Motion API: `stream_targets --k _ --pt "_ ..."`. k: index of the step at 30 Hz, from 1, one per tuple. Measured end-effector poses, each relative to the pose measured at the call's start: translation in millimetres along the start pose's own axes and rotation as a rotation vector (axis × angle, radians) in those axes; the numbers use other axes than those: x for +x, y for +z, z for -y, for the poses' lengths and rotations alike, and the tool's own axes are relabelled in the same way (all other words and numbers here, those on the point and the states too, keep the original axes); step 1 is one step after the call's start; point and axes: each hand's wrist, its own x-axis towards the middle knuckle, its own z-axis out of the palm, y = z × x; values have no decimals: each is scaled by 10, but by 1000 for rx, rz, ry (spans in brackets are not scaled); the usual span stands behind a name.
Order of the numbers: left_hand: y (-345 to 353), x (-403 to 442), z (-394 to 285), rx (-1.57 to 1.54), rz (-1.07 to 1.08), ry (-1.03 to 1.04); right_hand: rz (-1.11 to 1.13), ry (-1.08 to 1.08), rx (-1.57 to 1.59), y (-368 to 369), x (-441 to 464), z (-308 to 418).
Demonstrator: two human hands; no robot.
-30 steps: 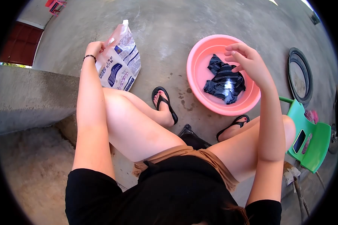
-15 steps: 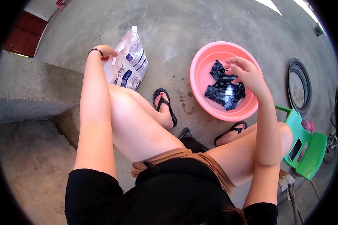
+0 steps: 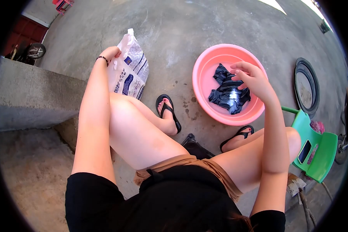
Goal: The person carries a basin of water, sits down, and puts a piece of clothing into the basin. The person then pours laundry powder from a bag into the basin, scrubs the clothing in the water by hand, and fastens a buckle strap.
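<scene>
Pinching the pouch (image 3: 134, 69) are left fingers (image 3: 117, 53), while right fingers (image 3: 243, 66) spread over the basin (image 3: 199, 83).

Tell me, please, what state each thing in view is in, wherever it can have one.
White pouch, capped, held near its top
Left hand, curled on the pouch
Right hand, open above the basin, holding nothing
Pink basin, upright, open-topped
Striped garment, crumpled in the basin; wetness unclear
Phone, face up on the green chair, screen dark
Flip-flops, worn

Garment (image 3: 225, 92) in basin (image 3: 197, 83), pouch (image 3: 133, 73) leftward, phone (image 3: 304, 151) on chair (image 3: 325, 157).
</scene>
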Motion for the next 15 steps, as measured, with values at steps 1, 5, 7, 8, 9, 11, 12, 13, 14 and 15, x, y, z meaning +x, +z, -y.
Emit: stream_targets --k 1,5,7,8,9,11,12,13,14,15 --pt "-48 99 107 -94 -3 31 -3 -9 -4 -2 11 -13" --pt "-179 -246 48 -283 -18 12 2 -18 -10 11 79 -36" --pt "-168 -396 -48 -339 -67 -19 5 -13 -7 41 107 -15" --pt "-183 -401 -72 -319 -26 -37 4 -14 -4 63 100 14" --pt "-167 -426 -110 -313 37 -47 3 -16 -1 84 101 39" --pt "-150 -534 -303 82 96 -137 13 -11 -3 98 114 56" --pt "-101 -229 -131 31 119 -139 21 -7 -2 103 118 53" --pt "-33 109 64 -21 143 -139 26 -2 -3 113 136 35" --pt "-6 89 24 -4 181 -115 40 3 -9 112 146 15" --pt "2 15 -49 88 148 -105 37 4 -9 119 141 12"
